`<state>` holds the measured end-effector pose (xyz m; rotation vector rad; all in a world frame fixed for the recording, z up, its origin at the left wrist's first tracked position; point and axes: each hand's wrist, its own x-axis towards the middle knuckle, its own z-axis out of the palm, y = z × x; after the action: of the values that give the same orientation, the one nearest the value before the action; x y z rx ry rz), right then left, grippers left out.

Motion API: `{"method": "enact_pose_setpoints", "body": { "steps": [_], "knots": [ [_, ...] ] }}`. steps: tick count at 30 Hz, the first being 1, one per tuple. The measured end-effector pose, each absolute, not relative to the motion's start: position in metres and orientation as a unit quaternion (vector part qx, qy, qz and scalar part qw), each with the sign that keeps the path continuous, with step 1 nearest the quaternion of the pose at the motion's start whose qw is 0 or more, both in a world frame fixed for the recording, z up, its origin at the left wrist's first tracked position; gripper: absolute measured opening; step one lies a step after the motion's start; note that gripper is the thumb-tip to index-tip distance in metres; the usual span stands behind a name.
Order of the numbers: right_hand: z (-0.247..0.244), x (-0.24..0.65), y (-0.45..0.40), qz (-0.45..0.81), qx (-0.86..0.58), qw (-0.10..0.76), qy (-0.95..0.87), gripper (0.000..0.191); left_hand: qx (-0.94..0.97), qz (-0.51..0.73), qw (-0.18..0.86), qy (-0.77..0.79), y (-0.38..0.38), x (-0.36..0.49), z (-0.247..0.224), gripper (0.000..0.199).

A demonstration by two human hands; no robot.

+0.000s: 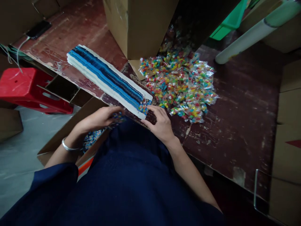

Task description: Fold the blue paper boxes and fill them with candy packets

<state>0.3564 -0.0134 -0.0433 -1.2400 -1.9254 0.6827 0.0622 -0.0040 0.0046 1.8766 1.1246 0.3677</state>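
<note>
A long row of flat printed pouches (pixel 108 78), white-edged with blue and dark bands, lies fanned out on the table. At its near end a picture-printed face shows. There my right hand (pixel 161 124) has thumb and fingertips on the edge of the front pouch. My left hand (pixel 101 119), with a bangle on the wrist, is closed on a small colourful packet (pixel 118 118), smeared by motion, over an open carton (pixel 70 133). Similar blue, colourful packets (pixel 92 138) lie inside that carton. A heap of clear bags of coloured candy (pixel 181 84) spreads beyond my right hand.
A tall cardboard box (pixel 143 28) stands on the worn red-brown table (pixel 230 125) behind the candy. A white pipe (pixel 246 40) and a green basket (pixel 228 23) are at the back right. A red stool (pixel 30 88) stands left; cartons (pixel 288 141) are stacked right.
</note>
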Motion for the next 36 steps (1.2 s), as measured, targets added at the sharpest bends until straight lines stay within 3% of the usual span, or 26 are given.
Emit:
{"method": "enact_pose_setpoints", "body": {
  "steps": [3,5,8,10,14,18,22,26,32,34,36],
  "knots": [
    [-0.058,0.354,-0.002,0.195,-0.484,0.314,-0.793,0.048,0.778,0.115,0.339,0.516,0.005,0.031,0.007,0.035],
    [-0.062,0.354,0.002,0.182,-0.479,0.3,-0.805,0.039,0.765,0.128,0.351,0.525,0.006,0.032,0.008,0.034],
    [-0.062,0.359,0.001,0.181,-0.451,0.311,-0.816,0.017,0.714,0.179,0.465,0.492,0.002,0.06,0.007,0.027],
    [-0.058,0.363,-0.003,0.163,-0.437,0.351,-0.812,0.006,0.641,0.241,0.568,0.456,-0.003,0.089,0.001,0.034],
    [-0.042,0.368,-0.023,0.052,-0.419,0.457,-0.783,0.018,0.381,0.343,0.759,0.4,-0.01,0.144,-0.022,0.049],
    [-0.027,0.363,-0.05,0.025,-0.355,0.459,-0.814,0.033,0.225,0.408,0.819,0.334,-0.007,0.171,-0.03,0.045],
    [-0.018,0.362,-0.059,0.123,-0.359,0.432,-0.818,0.036,0.24,0.383,0.839,0.304,-0.005,0.171,-0.02,0.041],
    [-0.007,0.369,-0.049,0.281,-0.466,0.391,-0.742,0.057,0.297,0.346,0.842,0.29,-0.013,0.168,-0.013,0.046],
    [0.008,0.38,-0.038,0.442,-0.491,0.328,-0.675,0.031,0.441,0.31,0.785,0.304,-0.024,0.164,-0.014,0.052],
    [0.008,0.381,-0.039,0.477,-0.491,0.319,-0.655,0.035,0.464,0.308,0.768,0.314,-0.025,0.165,-0.014,0.049],
    [0.003,0.379,-0.04,0.457,-0.515,0.363,-0.628,0.034,0.475,0.342,0.737,0.339,-0.026,0.168,-0.015,0.046]
  ]
}}
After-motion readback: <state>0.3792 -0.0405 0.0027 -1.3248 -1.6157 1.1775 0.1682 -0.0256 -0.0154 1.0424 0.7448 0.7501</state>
